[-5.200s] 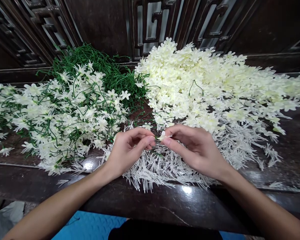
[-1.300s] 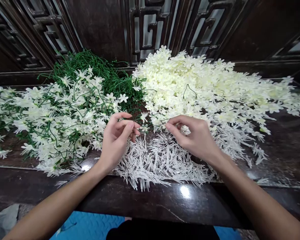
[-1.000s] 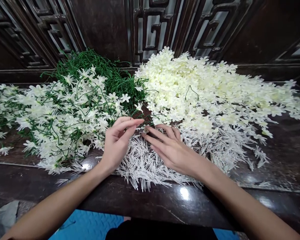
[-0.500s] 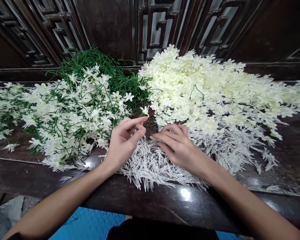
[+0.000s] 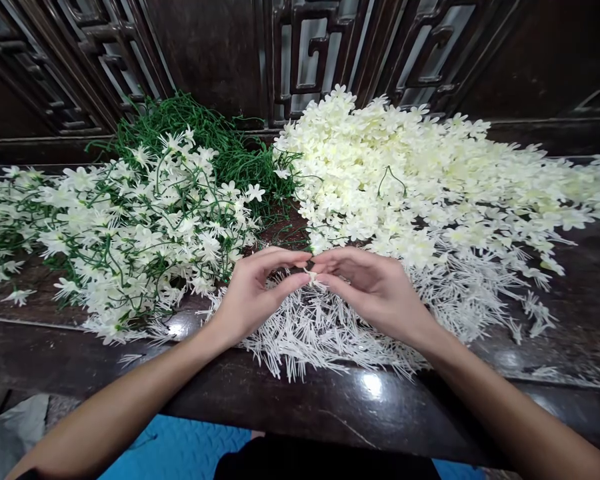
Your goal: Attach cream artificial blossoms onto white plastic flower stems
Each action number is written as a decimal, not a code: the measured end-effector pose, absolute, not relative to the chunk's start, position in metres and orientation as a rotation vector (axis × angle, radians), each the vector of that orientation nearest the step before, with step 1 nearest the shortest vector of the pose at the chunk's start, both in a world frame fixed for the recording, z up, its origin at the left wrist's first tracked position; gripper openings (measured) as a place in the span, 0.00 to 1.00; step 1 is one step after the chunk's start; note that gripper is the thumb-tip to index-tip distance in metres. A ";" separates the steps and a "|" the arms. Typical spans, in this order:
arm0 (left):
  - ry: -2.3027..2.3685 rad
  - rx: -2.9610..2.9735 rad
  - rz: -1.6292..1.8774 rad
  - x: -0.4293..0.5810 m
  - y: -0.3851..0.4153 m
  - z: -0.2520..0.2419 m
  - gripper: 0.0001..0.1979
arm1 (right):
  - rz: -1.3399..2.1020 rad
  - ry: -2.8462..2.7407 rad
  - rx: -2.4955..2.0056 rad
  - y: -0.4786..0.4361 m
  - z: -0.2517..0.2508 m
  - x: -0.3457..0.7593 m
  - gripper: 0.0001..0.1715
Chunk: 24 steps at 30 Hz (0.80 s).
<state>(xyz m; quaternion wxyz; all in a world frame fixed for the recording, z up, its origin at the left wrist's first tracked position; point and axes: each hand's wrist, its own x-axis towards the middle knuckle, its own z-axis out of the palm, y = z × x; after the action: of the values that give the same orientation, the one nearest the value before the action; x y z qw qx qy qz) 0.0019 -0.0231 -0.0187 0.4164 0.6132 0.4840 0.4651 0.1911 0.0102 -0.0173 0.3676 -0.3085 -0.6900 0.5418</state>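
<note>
Where the dark, glossy table (image 5: 330,413) runs across the view, carved lattice panels (image 5: 305,60) of the same dark wood stand behind it. A blue mat (image 5: 180,453) shows below the table's near edge.

Well left of the fingers lie flowers (image 5: 130,227), white star-shaped blooms tangled on thin green stalks. Behind them, up and left of the fingers, sits a heap of bare green stems (image 5: 220,147).

The left hand (image 5: 250,293) is raised just over the table, its thumb and forefinger pinched onto a stamen (image 5: 310,274). The right hand (image 5: 375,290) meets it tip to tip, with its thumb and forefinger closed on the same piece. The stamen is a tiny, pale, spiky tuft, mostly hidden by the fingertips, and it sits between the two hands.

Directly beneath the fingers a stamen pile (image 5: 320,333) of thin white spikes fans out over the wood towards the near edge. Beyond and right of the fingers, a broad heap of loose cream blossoms (image 5: 430,173) runs to the right edge of the view. More white spikes are scattered along its near side.
</note>
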 end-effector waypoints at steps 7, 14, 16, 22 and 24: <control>1.232 1.451 1.200 0.004 -0.024 -0.016 0.06 | 1.423 -1.747 -0.792 0.009 -0.019 0.190 0.11; 1.286 1.408 1.242 0.003 -0.025 -0.013 0.07 | 0.738 -2.393 -0.907 0.009 -0.028 0.196 0.16; 1.283 1.388 1.246 0.002 -0.025 -0.014 0.09 | 0.717 -2.422 -0.841 0.007 -0.034 0.194 0.14; 1.367 1.312 1.188 0.001 -0.023 -0.013 0.12 | 0.921 -2.173 -0.795 0.010 -0.025 0.192 0.12; 1.379 1.288 1.185 0.001 -0.022 -0.012 0.10 | 1.029 -2.055 -0.853 0.011 -0.018 0.194 0.12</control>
<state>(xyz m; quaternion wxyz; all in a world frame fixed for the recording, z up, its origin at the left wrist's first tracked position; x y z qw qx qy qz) 0.0013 -0.0221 -0.0121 0.4412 0.5187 0.5554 0.4773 0.1940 0.0108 -0.0176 0.3384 -0.3274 -0.7888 0.3952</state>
